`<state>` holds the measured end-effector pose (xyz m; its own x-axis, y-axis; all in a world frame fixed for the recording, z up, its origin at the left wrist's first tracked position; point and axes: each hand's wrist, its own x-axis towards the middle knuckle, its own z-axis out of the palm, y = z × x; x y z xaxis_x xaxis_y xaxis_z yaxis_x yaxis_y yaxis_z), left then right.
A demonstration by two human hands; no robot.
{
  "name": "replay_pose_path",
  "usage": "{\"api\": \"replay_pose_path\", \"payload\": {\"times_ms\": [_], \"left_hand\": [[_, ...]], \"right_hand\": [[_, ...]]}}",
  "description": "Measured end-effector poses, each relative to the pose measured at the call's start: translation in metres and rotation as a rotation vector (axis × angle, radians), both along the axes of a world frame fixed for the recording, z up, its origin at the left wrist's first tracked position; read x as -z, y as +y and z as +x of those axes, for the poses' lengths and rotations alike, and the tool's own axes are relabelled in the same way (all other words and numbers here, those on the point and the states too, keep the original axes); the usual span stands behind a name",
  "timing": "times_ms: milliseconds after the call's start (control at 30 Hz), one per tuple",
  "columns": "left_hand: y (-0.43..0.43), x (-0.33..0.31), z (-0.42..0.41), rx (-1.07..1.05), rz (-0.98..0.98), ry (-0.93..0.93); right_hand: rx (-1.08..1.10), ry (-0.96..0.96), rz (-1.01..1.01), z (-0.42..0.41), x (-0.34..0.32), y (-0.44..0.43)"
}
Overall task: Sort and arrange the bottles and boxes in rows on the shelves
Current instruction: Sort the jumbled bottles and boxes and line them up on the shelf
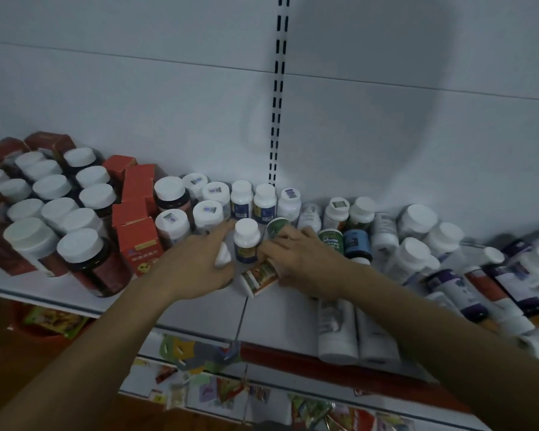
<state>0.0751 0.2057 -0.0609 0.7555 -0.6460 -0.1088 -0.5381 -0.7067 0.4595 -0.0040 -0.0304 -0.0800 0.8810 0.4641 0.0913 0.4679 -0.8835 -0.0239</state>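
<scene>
On shelf (199,315): right hand (296,259) grips orange-label bottle (257,280), body half hidden; left hand (196,265) over white cap (223,259), grasp unclear.

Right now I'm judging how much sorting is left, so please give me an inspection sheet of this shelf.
Surface: white metal shelf, crowded.
Job's things: dark white-capped bottles and red cardboard boxes stand in rows at left; small white bottles upright at the back.
Clutter: purple-labelled bottles lie toppled at right.
Hands: left hand over a white bottle, grip unclear; right hand grips a lying orange-labelled bottle with curled fingers.
Cables: nothing seen.
Surroundings: slotted white back panel; colourful packets below.
</scene>
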Motion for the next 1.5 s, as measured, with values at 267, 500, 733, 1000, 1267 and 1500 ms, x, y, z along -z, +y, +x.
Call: {"api": "replay_pose_path", "payload": {"times_ms": [267, 500, 733, 1000, 1267, 1500], "left_hand": [[-0.041, 0.003, -0.011, -0.016, -0.073, -0.048], [-0.069, 0.007, -0.016, -0.025, -0.078, -0.066], [-0.078, 0.007, -0.006, -0.172, 0.019, -0.053], [-0.081, 0.008, -0.018, -0.184, -0.012, -0.049], [-0.079, 0.009, -0.038, -0.057, -0.040, -0.011], [-0.073, 0.003, -0.033, 0.016, 0.189, -0.001]], "right_hand": [[0.203, -0.031, 0.511, -0.018, -0.050, -0.071], [0.349, 0.025, 0.376, -0.044, -0.083, -0.123], [0.275, 0.282, 0.232, -0.059, -0.078, -0.133], [0.124, 0.448, 0.094, -0.056, -0.067, -0.118], [0.190, 0.082, -0.151, 0.010, -0.047, -0.108], [0.185, 0.018, -0.452, 0.043, -0.021, -0.084]]}}
